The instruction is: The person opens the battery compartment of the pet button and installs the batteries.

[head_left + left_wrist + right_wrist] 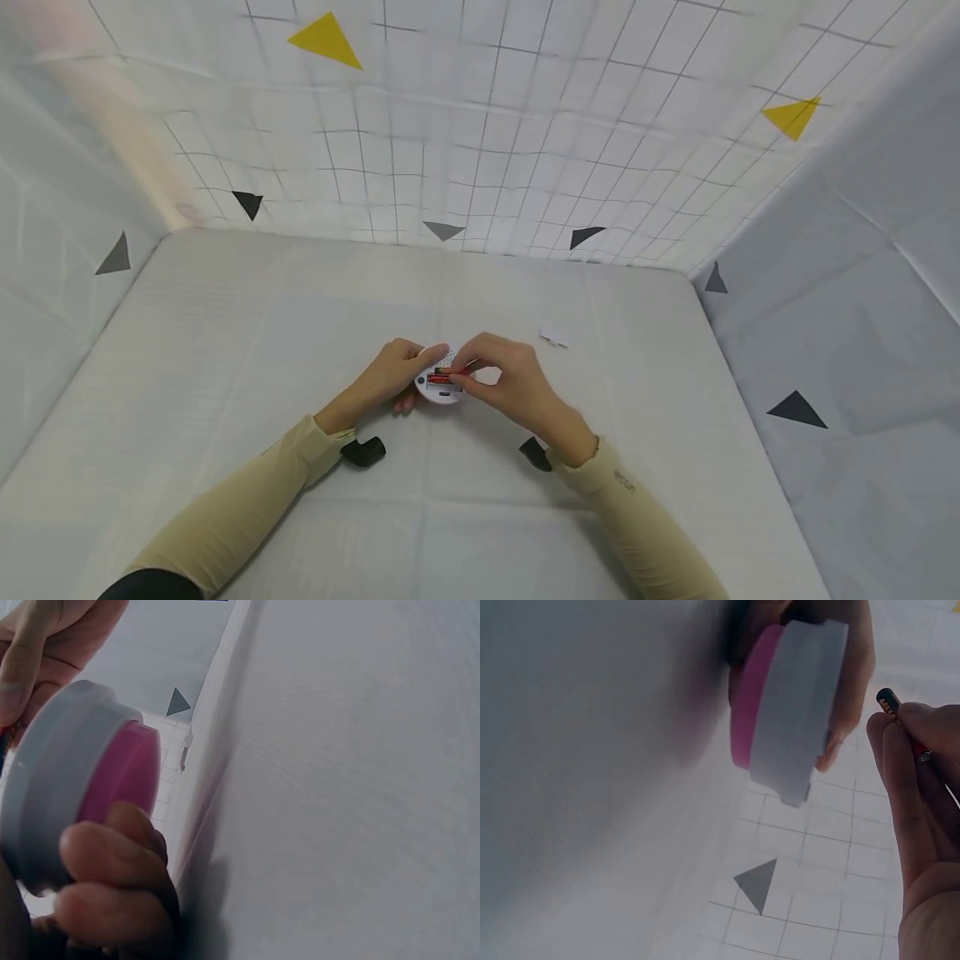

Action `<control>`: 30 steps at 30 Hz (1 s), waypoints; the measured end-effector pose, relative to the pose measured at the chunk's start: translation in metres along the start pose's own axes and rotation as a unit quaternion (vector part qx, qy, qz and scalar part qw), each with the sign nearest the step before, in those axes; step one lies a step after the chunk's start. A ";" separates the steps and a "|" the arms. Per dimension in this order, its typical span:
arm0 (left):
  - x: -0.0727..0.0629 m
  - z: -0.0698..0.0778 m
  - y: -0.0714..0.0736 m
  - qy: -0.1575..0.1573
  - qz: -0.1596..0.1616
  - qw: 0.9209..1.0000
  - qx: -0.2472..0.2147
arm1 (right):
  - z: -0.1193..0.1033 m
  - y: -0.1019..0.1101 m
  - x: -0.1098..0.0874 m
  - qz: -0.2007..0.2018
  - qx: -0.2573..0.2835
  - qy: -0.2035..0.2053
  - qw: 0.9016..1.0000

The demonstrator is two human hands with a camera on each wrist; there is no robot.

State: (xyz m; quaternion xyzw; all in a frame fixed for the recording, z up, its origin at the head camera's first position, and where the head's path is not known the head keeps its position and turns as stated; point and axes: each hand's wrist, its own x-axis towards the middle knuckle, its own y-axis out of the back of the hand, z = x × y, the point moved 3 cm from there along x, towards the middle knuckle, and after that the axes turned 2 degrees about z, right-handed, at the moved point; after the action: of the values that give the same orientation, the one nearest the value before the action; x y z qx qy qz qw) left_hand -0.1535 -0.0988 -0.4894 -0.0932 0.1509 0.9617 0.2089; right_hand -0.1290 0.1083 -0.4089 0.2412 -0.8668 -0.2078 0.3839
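Observation:
My left hand (pixel 390 372) grips a round white device (pixel 432 397) with a pink underside (pixel 124 776), its thumb over the rim and fingers curled beneath. The device is held up off the table with its open battery compartment facing up. One red battery (pixel 438 380) lies in that compartment. Between thumb and fingers, my right hand (pixel 512 377) pinches a second battery (pixel 889 703), red with a dark end, right over the compartment. The right wrist view shows its metal end poking out past the thumb.
A small white battery cover (pixel 555 337) with a tab lies on the white-covered table (pixel 337 533), beyond my right hand. White sheets with grid lines and coloured triangles rise at the back, and plain sheets stand at both sides.

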 end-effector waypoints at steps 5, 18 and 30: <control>0.000 0.000 0.001 -0.005 -0.001 1.000 -0.001 | 0.005 -0.010 -0.002 -0.008 0.000 0.008 1.000; -0.001 0.001 0.001 -0.009 0.000 1.000 0.002 | 0.011 -0.024 -0.005 -0.018 -0.045 0.002 0.999; 0.000 0.001 0.000 -0.030 0.002 0.999 0.011 | 0.012 -0.027 -0.006 -0.021 -0.047 0.002 0.999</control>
State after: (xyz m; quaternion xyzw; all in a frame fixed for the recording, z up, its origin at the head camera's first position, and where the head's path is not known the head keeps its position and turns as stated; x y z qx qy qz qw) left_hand -0.1532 -0.0989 -0.4886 -0.0620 0.1551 0.9628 0.2122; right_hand -0.1275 0.0923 -0.4348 0.2417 -0.8500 -0.2557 0.3919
